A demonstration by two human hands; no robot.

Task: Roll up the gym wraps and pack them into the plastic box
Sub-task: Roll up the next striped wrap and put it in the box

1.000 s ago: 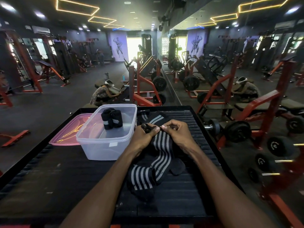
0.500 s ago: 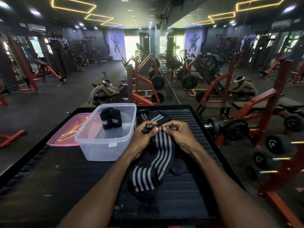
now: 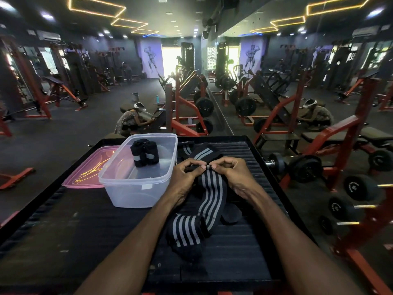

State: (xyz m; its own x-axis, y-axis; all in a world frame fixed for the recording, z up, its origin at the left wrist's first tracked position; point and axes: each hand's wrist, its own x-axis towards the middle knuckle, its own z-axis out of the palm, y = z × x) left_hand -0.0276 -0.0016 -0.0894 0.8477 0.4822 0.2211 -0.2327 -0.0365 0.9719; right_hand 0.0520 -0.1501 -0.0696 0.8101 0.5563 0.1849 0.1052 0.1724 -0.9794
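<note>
A long black gym wrap with grey stripes [image 3: 209, 196] lies loose on the black ribbed platform [image 3: 244, 252], trailing toward me. My left hand [image 3: 187, 175] and my right hand [image 3: 232, 173] both pinch its far end, fingertips nearly touching. A small tight roll shows between the fingers. The clear plastic box [image 3: 138, 179] stands just left of my left hand, open, with two rolled black wraps [image 3: 144, 153] upright inside. Another striped wrap [image 3: 202, 153] lies beyond my hands.
The pink lid [image 3: 87, 173] lies left of the box. A black pad [image 3: 231, 213] rests by the wrap. Dumbbells [image 3: 304, 169] and a red rack stand right of the platform. A person crouches by a bench beyond the platform; a mirror wall reflects the gym.
Both hands stay on the wrap's end, with fingers shifting slightly as the end is turned over. The camera view drifted a little; the box and its contents did not move.
</note>
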